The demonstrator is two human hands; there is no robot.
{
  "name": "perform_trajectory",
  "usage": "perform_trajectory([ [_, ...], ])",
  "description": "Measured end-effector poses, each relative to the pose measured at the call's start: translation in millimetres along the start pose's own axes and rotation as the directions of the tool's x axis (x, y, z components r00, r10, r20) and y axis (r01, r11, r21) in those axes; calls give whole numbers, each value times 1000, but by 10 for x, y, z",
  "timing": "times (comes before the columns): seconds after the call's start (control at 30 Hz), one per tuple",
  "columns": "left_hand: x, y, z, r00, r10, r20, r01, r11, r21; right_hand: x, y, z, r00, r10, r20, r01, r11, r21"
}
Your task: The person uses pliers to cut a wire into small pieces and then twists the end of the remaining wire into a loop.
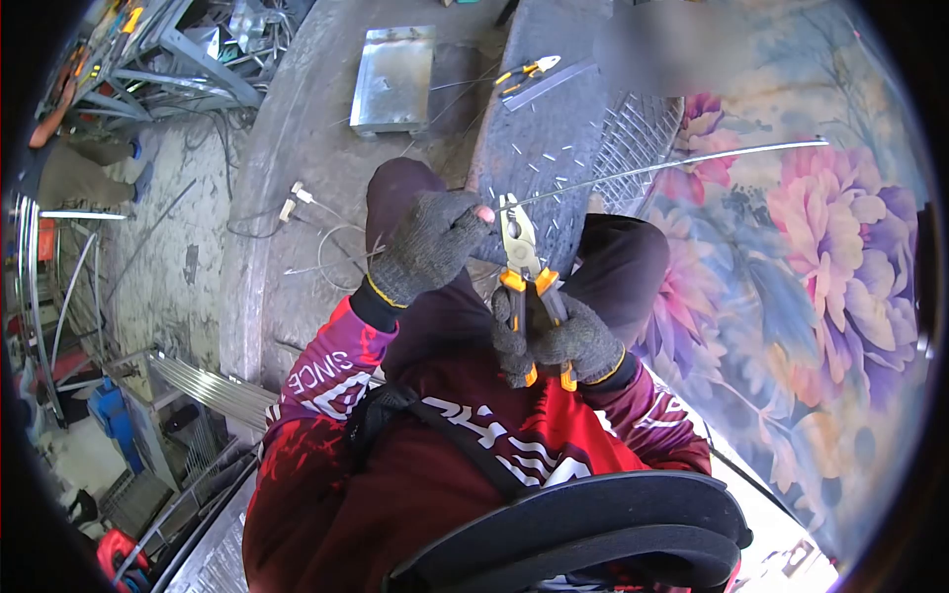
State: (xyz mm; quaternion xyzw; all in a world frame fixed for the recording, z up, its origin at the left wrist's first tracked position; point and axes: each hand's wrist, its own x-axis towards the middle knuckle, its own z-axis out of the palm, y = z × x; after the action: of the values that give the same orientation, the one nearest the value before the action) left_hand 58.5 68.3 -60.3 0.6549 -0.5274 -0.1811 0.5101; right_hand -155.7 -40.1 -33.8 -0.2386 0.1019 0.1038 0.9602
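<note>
My left hand [430, 242], in a dark grey glove with a bare thumb tip, is closed on a thin metal rod [692, 161]. The rod runs from that hand past the jaws of the pliers out to the right. My right hand [573, 341], gloved too, is wrapped round the orange and black handles of the pliers [518, 237]. The plier jaws point away from me and lie at the rod beside my left fingertips. Short cut pieces of metal [549, 156] are scattered on the dark metal plate [539, 119] beyond.
A metal box [393, 79] stands at the upper middle. A second pair of pliers [529, 71] lies by a flat strip [549, 85]. Wire mesh [643, 138] and a floral sheet [791, 296] are on the right. At the far left, another person's legs [89, 173] show near metal racks [188, 59].
</note>
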Motion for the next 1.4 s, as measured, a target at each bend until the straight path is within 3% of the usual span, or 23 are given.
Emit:
perform_trajectory([
  [0.1, 9, 29, 0, 999, -37, 0, 37, 999, -5, 6, 100, -61, 999, 17, -46, -19, 999, -36],
  [0.13, -4, 27, 13, 998, -53, -20, 53, 998, -25, 48, 213, -98, 929, -221, -296, 5, 809, -588],
  [0.17, -20, 31, 29, 997, -71, -35, 69, 997, -46, 62, 280, -119, 772, -536, -341, -155, 361, -920],
  [0.2, -38, 36, 34, 997, -72, -28, 71, 996, -45, 77, 86, 98, 720, -523, -456, -447, 152, -881],
  [0.27, -32, 27, 17, 981, -189, 32, 190, 982, -11, 65, 110, 44, 728, -545, -416, -400, 155, -903],
  [0.37, -87, -101, 74, 990, -139, -14, 138, 989, -47, 47, 201, -132, 755, -550, -357, -255, 255, -933],
  [0.43, -54, -58, 36, 986, -163, -19, 161, 983, -83, 47, 300, -381, 812, -374, -449, -114, 652, -750],
  [0.47, -51, -33, 5, 981, -190, -24, 186, 975, -118, 9, 286, -417, 815, -369, -447, -115, 653, -748],
  [0.53, -45, -34, -60, 974, -225, -2, 224, 970, -94, -26, 167, -389, 888, -194, -417, -22, 887, -460],
  [0.57, -45, -31, -68, 966, -258, 24, 259, 963, -72, -47, 95, -361, 888, -193, -417, -21, 889, -457],
  [0.63, -57, -22, -97, 967, -254, 17, 255, 966, -42, -48, -32, -256, 873, -119, -473, -242, 736, -632],
  [0.77, -67, -51, -34, 980, -172, -97, 156, 976, -152, -46, 91, -436, 864, -248, -439, -177, 665, -725],
  [0.8, -74, -76, -19, 980, -174, -100, 158, 976, -152, -63, 99, -448, 841, -321, -435, -192, 575, -795],
  [0.83, -73, -105, -8, 983, -111, -143, 95, 989, -116, -68, 107, -459, 816, -394, -422, -210, 478, -853],
  [0.9, -74, -108, -23, 982, -47, -182, 33, 996, -78, -16, 147, -484, 803, -472, -363, -122, 467, -876],
  [0.97, -87, -75, -66, 973, -23, -230, 61, 986, 157, -17, 109, -459, 783, -544, -303, -32, 450, -892],
  [1.03, -133, -161, -124, 976, 52, -210, 3, 968, 252, -58, -46, -308, 831, -500, -244, -140, 235, -962],
  [1.1, -229, -257, -186, 975, 128, -183, -59, 938, 343, -57, -41, -334, 841, -497, -214, -108, 233, -966],
  [1.17, -369, -295, -201, 996, -73, -54, 87, 945, 315, -46, -34, -334, 848, -496, -188, -81, 229, -970],
  [1.23, -446, -247, -141, 986, -153, -68, 164, 967, 195, -20, -36, -332, 878, -274, -392, -208, 519, -829],
  [1.3, -470, -214, -116, 970, -231, -77, 236, 969, 71, 13, -46, -303, 900, -183, -395, -206, 620, -757],
  [1.37, -446, -161, -116, 995, -45, -87, 59, 985, 160, 28, -97, -204, 914, -98, -393, -211, 712, -669],
  [1.4, -403, -105, -108, 995, -46, -87, 59, 986, 156, 33, -165, -95, 961, -62, -271, -117, 794, -597],
])
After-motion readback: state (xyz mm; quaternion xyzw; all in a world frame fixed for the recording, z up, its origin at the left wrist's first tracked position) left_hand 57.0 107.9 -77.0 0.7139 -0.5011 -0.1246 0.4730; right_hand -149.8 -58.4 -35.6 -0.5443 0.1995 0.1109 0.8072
